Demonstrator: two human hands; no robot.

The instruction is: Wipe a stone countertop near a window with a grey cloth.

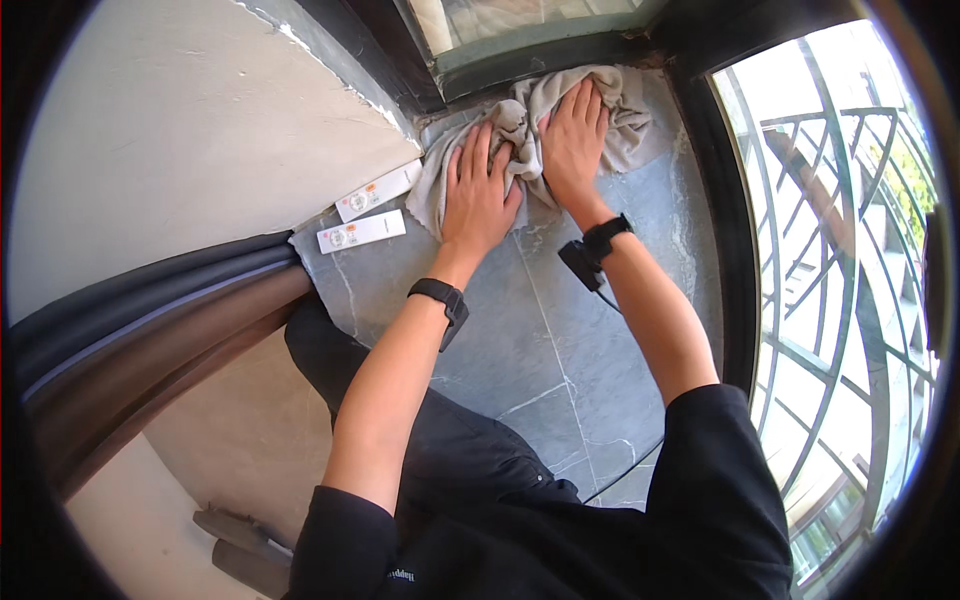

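A rumpled beige-grey cloth point(632, 120) lies bunched on a grey, white-veined stone sill point(500, 330) in the corner. My left hand point(478, 195) rests palm down on the cloth's left part, fingers stretched and slightly apart. To its right, my right hand point(575, 150) also presses on the cloth with fingers extended toward the window frame point(540, 65). Both wrists wear black straps, the right one with a black box and a cable. Left of the cloth lie two white remote controls point(380, 190) point(360, 231), one behind the other beside the wall.
A pale wall point(170, 120) with chipped edging borders the upper left. Dark and brown curtains point(160, 340) gather at the left. On the right stands a black-framed glass pane point(840, 300) with metal bars behind it. My dark-clothed leg point(420, 430) is below the sill's left part.
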